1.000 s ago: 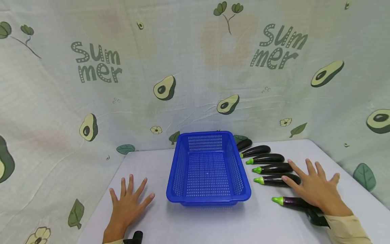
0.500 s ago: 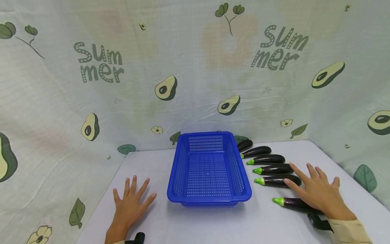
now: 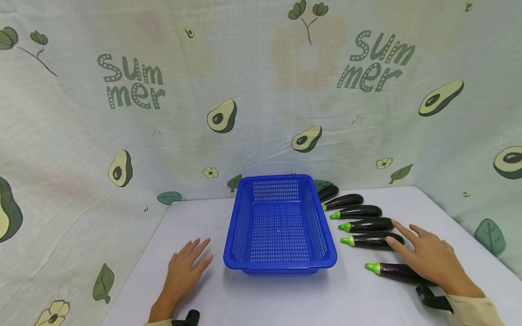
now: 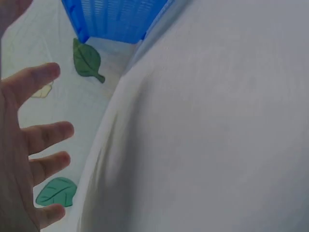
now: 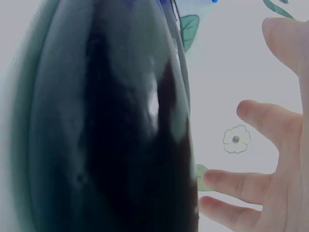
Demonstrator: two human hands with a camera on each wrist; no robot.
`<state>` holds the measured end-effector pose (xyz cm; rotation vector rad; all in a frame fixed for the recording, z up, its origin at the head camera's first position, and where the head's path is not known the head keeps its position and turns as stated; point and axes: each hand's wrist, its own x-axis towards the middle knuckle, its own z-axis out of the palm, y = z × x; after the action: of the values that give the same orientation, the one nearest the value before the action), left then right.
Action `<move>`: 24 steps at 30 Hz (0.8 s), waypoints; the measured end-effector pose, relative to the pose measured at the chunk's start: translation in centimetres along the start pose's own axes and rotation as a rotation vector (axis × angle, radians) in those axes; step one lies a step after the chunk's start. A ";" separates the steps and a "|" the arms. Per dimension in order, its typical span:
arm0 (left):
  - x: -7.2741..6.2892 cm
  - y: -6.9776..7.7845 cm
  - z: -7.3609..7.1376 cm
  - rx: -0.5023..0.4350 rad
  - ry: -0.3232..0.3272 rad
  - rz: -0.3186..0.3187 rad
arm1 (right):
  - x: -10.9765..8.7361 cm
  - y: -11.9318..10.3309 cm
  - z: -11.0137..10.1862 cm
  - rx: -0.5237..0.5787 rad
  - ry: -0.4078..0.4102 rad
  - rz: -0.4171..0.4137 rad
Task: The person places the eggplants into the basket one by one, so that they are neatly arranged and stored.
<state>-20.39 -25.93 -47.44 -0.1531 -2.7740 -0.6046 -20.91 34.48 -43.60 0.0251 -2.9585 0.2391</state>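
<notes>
My left hand (image 3: 182, 271) is at the left of the white table, fingers extended and holding nothing; the left wrist view shows its fingers (image 4: 48, 136) spread apart. A blue plastic basket (image 3: 279, 262) stands to its right in the middle. On the right side, my right hand (image 3: 433, 257) reaches over a row of eggplants with fingers spread and nothing gripped. Its fingertips overlap the ends of two dark eggplants (image 3: 366, 225) (image 3: 377, 241) in the head view. The nearest eggplant (image 3: 401, 272) lies partly under the hand and looms large in the right wrist view.
Further eggplants (image 3: 360, 211) line up behind, along the basket's right side, green stems toward it; the farthest (image 3: 328, 193) is partly hidden by the basket. A printed cloth (image 3: 261, 90) hangs behind the white table (image 3: 204, 217). Black wrist cameras (image 3: 433, 299) sit on both wrists.
My left hand has moved slightly right, turning sideways with its fingers closer together. My right hand has shifted a little right, its fingers lowering and drawing closer together. Basket and eggplants stay put.
</notes>
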 end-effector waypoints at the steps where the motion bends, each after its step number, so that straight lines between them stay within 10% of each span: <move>1: 0.0 0.1 0.1 -0.042 0.018 0.019 | 0.0 0.1 0.0 -0.001 -0.006 -0.001; 15: 0.0 2.9 1.1 -0.731 0.019 0.120 | -0.5 1.5 -0.6 0.156 -0.098 0.007; 24: -0.3 5.0 2.2 -0.847 0.003 0.101 | -0.8 1.8 -0.2 0.258 -0.184 0.016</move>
<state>-19.84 -20.51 -47.45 -0.4563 -2.2996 -1.6914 -20.13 36.32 -43.80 0.0591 -3.0872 0.6529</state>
